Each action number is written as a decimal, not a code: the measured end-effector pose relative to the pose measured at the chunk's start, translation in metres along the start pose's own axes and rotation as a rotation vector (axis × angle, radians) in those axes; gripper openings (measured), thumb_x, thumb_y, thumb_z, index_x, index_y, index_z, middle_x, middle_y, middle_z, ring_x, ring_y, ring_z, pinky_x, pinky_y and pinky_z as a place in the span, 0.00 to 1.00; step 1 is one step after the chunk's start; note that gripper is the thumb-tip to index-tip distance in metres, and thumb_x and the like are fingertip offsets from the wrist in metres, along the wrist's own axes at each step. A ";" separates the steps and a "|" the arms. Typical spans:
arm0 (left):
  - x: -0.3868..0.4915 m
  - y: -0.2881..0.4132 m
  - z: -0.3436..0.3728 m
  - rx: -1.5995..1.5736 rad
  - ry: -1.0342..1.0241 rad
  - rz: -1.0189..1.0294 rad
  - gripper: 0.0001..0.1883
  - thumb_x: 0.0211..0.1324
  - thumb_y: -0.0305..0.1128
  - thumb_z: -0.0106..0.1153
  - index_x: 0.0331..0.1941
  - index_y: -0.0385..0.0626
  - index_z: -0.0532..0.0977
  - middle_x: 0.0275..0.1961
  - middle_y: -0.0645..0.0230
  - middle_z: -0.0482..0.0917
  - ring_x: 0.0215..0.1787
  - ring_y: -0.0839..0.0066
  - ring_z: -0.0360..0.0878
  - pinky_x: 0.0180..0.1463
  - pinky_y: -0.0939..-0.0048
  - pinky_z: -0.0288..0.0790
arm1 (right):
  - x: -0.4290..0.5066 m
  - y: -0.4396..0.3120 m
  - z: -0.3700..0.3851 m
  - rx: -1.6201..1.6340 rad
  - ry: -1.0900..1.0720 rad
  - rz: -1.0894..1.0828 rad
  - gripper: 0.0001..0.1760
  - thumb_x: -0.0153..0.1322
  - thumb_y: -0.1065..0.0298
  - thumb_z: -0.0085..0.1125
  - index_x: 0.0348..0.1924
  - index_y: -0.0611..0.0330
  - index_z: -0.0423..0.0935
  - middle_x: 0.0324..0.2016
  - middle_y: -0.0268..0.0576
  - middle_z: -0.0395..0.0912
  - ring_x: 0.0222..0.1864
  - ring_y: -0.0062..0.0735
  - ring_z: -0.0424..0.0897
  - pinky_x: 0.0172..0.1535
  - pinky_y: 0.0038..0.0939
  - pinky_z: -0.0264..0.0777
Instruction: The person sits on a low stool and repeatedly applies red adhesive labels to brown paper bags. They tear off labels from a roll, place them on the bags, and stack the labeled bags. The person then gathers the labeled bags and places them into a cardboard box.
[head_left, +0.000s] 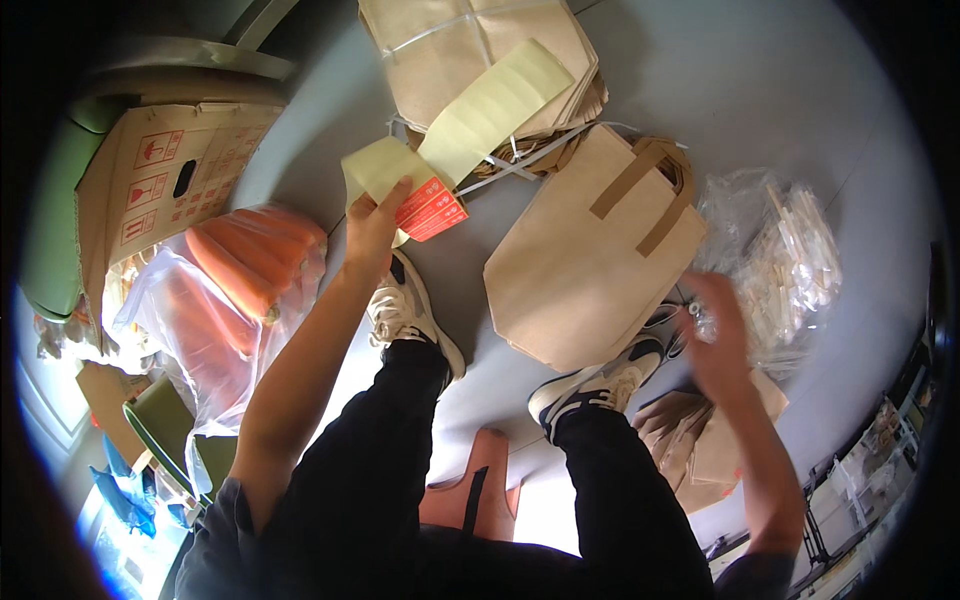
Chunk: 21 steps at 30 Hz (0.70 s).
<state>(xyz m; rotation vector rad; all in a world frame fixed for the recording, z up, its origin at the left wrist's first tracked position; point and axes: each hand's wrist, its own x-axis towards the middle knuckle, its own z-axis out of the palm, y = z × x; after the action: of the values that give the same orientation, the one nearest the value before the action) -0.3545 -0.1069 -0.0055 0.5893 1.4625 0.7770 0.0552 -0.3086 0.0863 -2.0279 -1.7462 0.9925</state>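
My left hand (375, 221) grips a strip of red stickers (431, 210) on pale yellow backing paper (495, 112); the strip trails up over a tied stack of brown paper bags (435, 67). Between my feet and that stack lies a flat kraft paper bag (585, 255) with brown handles, other bags seeming to lie under it. At its right edge is my right hand (712, 330), blurred, with nothing clearly seen in it. Close to that hand, a pair of scissors (667, 330) lies on the floor, partly hidden.
A clear plastic bag of wrapped wooden sticks (795, 262) lies on the right. Below it are more paper bags (705, 450). On the left stand a cardboard box (172, 165) and orange items in clear plastic (247, 262). My shoes (405, 307) are on the floor near the bags.
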 end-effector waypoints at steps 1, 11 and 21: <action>-0.002 0.003 0.000 -0.033 -0.023 0.031 0.18 0.65 0.39 0.63 0.50 0.36 0.76 0.47 0.65 0.83 0.47 0.76 0.82 0.50 0.75 0.75 | 0.041 -0.044 0.029 -0.037 -0.001 -0.200 0.23 0.66 0.77 0.65 0.55 0.59 0.77 0.49 0.51 0.77 0.52 0.50 0.77 0.55 0.41 0.72; -0.012 0.011 -0.017 -0.266 -0.166 -0.076 0.15 0.69 0.33 0.52 0.54 0.36 0.74 0.50 0.62 0.82 0.50 0.70 0.82 0.54 0.66 0.76 | 0.188 -0.196 0.191 0.381 0.288 -0.394 0.16 0.65 0.72 0.69 0.47 0.55 0.83 0.39 0.40 0.78 0.40 0.39 0.80 0.41 0.35 0.76; -0.018 0.004 -0.020 0.127 -0.033 0.135 0.12 0.65 0.32 0.58 0.47 0.36 0.78 0.45 0.65 0.83 0.46 0.78 0.79 0.49 0.73 0.72 | 0.176 -0.198 0.220 0.619 0.312 -0.155 0.15 0.61 0.74 0.72 0.40 0.58 0.82 0.33 0.40 0.79 0.32 0.39 0.81 0.35 0.35 0.76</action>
<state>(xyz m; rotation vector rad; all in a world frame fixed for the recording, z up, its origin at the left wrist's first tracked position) -0.3738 -0.1201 0.0080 0.8006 1.4599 0.7790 -0.2327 -0.1440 -0.0048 -1.5281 -1.2146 0.9522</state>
